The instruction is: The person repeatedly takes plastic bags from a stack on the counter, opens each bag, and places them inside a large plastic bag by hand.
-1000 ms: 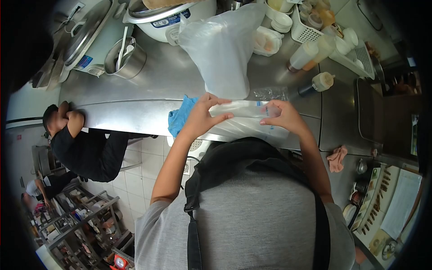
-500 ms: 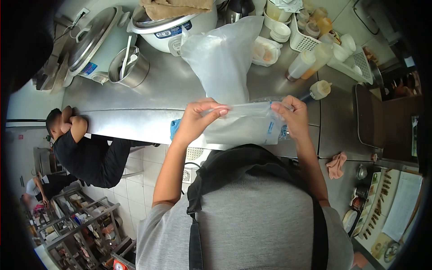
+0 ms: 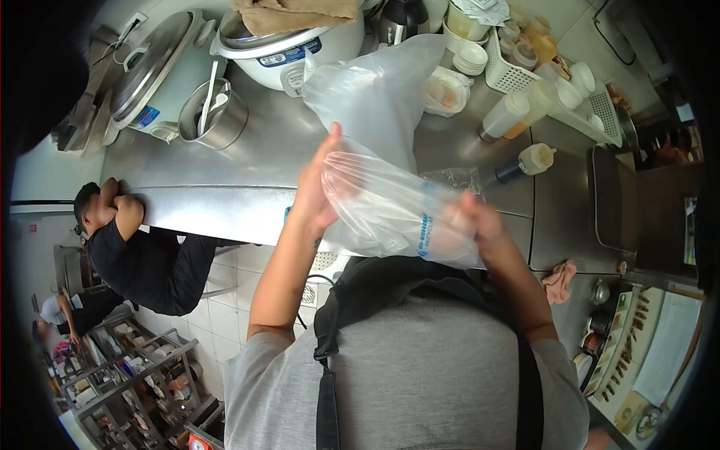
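Observation:
A thin clear plastic bag with blue print is stretched between my two hands near the counter's front edge. My left hand holds its left side, thumb pointing up and the other fingers partly covered by the plastic. On the right side, my right hand grips the bag, blurred by motion, with some fingers behind the film. Just beyond stands a larger whitish plastic bag. A crumpled clear wrapper lies by my right hand. Only a sliver of blue cloth shows beside my left wrist.
On the steel counter are a rice cooker, a metal pot, squeeze bottles, a dark sauce bottle and a white basket. A person in black sits at the left, and another person is farther back.
The bag has gone from a narrow strip pulled taut to spread and puffed out. My left hand has risen and turned thumb-up; my right hand has moved slightly down.

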The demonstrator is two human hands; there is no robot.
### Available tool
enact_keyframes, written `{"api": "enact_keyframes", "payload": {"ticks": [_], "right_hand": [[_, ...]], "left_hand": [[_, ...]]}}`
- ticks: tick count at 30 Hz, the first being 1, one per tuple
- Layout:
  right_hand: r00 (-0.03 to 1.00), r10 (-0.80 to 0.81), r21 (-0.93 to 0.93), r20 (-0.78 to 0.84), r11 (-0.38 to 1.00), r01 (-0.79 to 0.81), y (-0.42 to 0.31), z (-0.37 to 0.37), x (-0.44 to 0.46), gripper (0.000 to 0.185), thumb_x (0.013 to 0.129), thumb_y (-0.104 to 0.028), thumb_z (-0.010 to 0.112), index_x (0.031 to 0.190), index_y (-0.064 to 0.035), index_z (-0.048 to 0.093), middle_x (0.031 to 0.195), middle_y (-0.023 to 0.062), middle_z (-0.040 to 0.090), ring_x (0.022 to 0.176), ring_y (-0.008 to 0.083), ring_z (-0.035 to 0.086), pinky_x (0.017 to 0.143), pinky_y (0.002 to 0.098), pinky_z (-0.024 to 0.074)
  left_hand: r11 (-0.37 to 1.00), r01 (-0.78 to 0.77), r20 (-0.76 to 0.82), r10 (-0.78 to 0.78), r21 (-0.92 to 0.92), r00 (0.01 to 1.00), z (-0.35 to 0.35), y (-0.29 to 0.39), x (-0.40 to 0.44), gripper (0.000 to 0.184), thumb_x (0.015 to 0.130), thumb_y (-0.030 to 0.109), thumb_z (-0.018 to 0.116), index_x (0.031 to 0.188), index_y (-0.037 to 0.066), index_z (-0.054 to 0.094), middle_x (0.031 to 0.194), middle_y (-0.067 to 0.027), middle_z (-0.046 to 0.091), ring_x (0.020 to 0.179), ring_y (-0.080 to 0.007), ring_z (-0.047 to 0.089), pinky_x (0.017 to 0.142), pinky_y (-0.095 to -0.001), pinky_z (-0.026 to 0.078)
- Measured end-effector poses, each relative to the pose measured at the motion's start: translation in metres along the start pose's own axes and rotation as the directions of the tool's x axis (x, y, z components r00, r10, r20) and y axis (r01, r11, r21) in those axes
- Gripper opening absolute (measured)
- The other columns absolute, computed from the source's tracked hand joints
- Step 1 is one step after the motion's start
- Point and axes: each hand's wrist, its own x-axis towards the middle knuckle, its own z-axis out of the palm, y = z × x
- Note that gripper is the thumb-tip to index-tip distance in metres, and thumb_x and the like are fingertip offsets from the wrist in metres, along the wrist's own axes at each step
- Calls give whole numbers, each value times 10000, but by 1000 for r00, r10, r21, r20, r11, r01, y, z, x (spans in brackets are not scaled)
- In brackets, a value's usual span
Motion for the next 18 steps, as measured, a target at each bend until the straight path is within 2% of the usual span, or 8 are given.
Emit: {"api": "enact_keyframes", "payload": {"ticks": [2,4,7,10,11,13,16,18], "right_hand": [[977,-194,323,91,934,155,-43,19,23,445,983,-413,362,673,-117,482,673,-11,468,577,104,443,509,278,356],[920,-382,320,94,886,335,-79,14,44,434,983,-438,344,938,-86,595,663,36,536,601,132,518,608,284,441],[729,-272,120,-628,892,437,-110,63,77,439,984,-440,328,969,-86,585,791,40,580,653,139,556,590,299,460],[933,-186,178,308,975,136,-117,-32,100,409,978,-423,362,1036,-79,575,860,22,607,707,120,580,606,297,479],[988,-154,137,-30,978,157,-113,-25,107,386,980,-389,360,1046,-71,570,851,14,605,679,113,578,583,277,480],[747,-90,46,-659,986,159,-100,-6,124,345,984,-320,355,1066,-55,561,833,-3,603,622,99,574,538,238,481],[960,49,222,-277,975,15,-66,-97,112,325,974,-297,386,1087,-39,549,889,34,626,682,114,609,543,247,507],[912,152,176,-380,980,-90,-48,-120,107,310,977,-301,395,1076,-61,564,878,22,634,668,116,611,529,262,498]], "left_hand": [[935,313,399,-226,-167,888,4,9,0,398,956,404,463,785,79,618,482,57,495,358,-23,410,319,-172,299],[963,244,33,-249,117,968,33,15,-10,378,946,399,483,877,62,641,509,47,517,352,-33,418,318,-175,310],[952,217,-56,-210,218,976,28,40,-7,376,936,394,500,980,49,645,625,4,587,410,-53,480,370,-190,379],[995,81,-30,-79,59,996,34,62,7,401,936,392,496,1066,32,614,798,-42,638,569,-90,570,495,-224,469],[1000,16,-44,-16,-7,999,42,68,12,414,938,392,493,1095,24,600,859,-55,648,634,-105,601,544,-238,498],[995,-19,11,21,-96,1000,1,70,40,393,945,352,472,1137,21,564,959,-70,624,753,-144,596,640,-275,499],[987,18,97,-2,-161,995,-93,47,84,373,956,292,441,1201,18,509,1109,-92,587,932,-204,588,783,-330,501],[982,69,88,-54,-177,995,-132,19,96,370,963,252,420,1243,16,472,1209,-106,562,1052,-243,584,879,-367,503]]}}
